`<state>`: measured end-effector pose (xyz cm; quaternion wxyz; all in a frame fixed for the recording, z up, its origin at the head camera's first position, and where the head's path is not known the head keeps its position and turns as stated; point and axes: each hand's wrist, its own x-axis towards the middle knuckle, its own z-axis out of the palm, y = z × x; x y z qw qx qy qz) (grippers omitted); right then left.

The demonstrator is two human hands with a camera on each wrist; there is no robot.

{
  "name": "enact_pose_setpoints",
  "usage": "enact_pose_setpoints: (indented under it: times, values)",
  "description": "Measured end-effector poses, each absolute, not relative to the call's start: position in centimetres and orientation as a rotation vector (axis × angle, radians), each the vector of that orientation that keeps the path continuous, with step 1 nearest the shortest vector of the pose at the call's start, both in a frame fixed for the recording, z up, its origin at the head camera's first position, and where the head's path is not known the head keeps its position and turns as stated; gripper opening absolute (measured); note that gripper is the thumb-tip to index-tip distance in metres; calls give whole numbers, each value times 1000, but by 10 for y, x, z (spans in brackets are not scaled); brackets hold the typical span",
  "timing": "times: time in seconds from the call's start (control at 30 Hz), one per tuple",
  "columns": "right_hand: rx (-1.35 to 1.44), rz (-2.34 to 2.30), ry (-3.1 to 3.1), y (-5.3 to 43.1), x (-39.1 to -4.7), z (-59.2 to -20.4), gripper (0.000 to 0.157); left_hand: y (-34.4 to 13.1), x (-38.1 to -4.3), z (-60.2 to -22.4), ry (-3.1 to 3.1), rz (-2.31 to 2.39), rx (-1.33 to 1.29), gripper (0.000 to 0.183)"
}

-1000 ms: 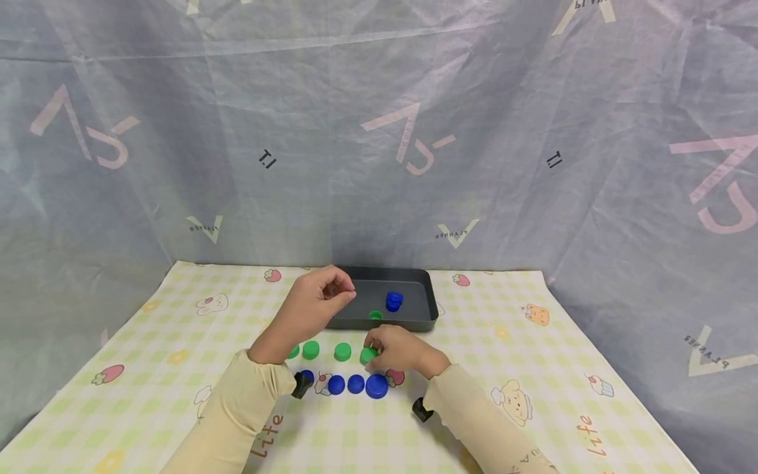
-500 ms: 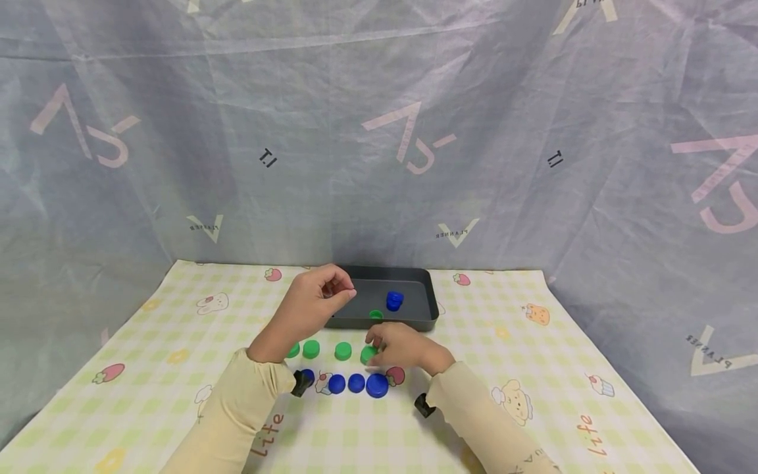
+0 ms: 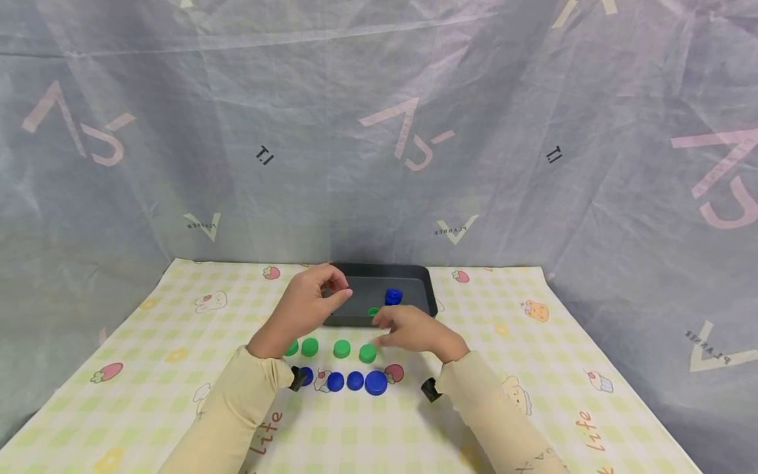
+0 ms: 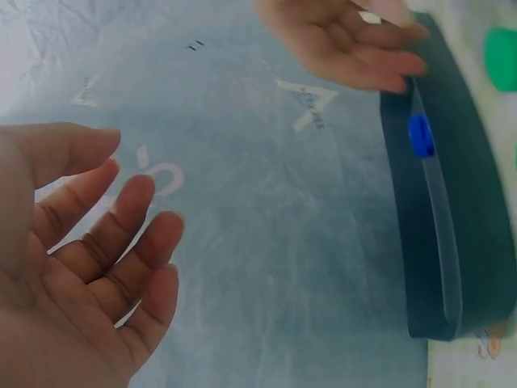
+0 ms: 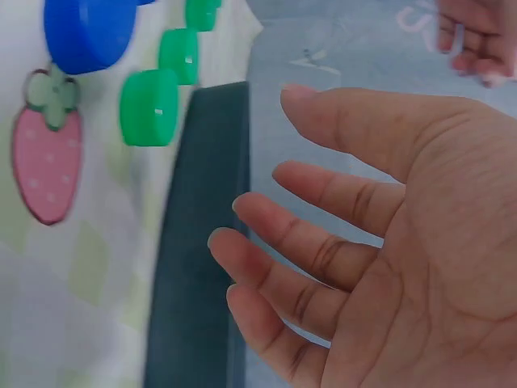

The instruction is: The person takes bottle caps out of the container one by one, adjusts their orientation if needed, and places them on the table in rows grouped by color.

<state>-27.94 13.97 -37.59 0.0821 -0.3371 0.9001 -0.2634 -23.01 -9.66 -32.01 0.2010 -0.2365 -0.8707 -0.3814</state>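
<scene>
My right hand (image 3: 411, 329) hovers just above and right of the nearest green bottle cap (image 3: 368, 353). Its fingers are loosely bent and apart, with nothing between them, as the right wrist view shows. My left hand (image 3: 310, 296) hangs in front of the left part of a dark grey tray (image 3: 379, 321), hiding some of it. In the left wrist view its fingers are relaxed and hold nothing. Several green caps (image 3: 341, 349) lie in a row on the table, the leftmost partly behind my left wrist. Closer to me runs a row of several blue caps (image 3: 335, 381), with a larger blue cap (image 3: 376, 382) at its right end.
Inside the tray sit blue caps (image 3: 393, 296), heaped together, and a green cap (image 3: 374, 311) near the front wall. A checked tablecloth (image 3: 367, 434) with printed pictures covers the table. A grey curtain (image 3: 331, 178) hangs behind the table.
My right hand has come off the right-hand green cap, moving up and slightly right with its fingers spreading. That cap stays on the table. My left hand has barely moved.
</scene>
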Motion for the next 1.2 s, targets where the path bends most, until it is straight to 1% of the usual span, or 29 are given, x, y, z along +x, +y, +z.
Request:
enact_pose_setpoints:
  times: [0.2,0.3,0.37,0.47,0.6,0.7,0.8,0.9,1.0,1.1,1.2]
  values:
    - [-1013,-799,2706,146,-276,-362,33,-100,-235,-322,-2529,-908,-640,10]
    - [-1023,-833,2713,149,-274,-352,31,-100,-234,-318,-2530,-891,-634,13]
    - [-1023,-864,2716,152,-272,-345,31,-98,-239,-316,-2525,-890,-644,11]
    - [-999,-886,2734,160,-267,-334,31,-87,-253,-309,-2542,-868,-695,9]
    - [-961,-907,2768,171,-262,-323,29,-61,-279,-296,-2602,-812,-782,8]
    - [-937,-941,2780,177,-258,-317,26,-43,-300,-293,-2661,-689,-826,8]
    - [-925,-968,2785,184,-256,-313,24,-27,-322,-303,-2736,-464,-863,14]
    - [-936,-992,2773,188,-252,-311,24,-15,-343,-325,-2818,-253,-874,24]
    - [-957,-999,2762,190,-249,-308,24,-7,-361,-348,-2917,-149,-834,32]
    - [-971,-998,2759,190,-248,-306,25,0,-371,-366,-2998,-11,-804,41]
    - [-981,-997,2762,190,-249,-304,26,6,-376,-378,-3062,95,-818,42]
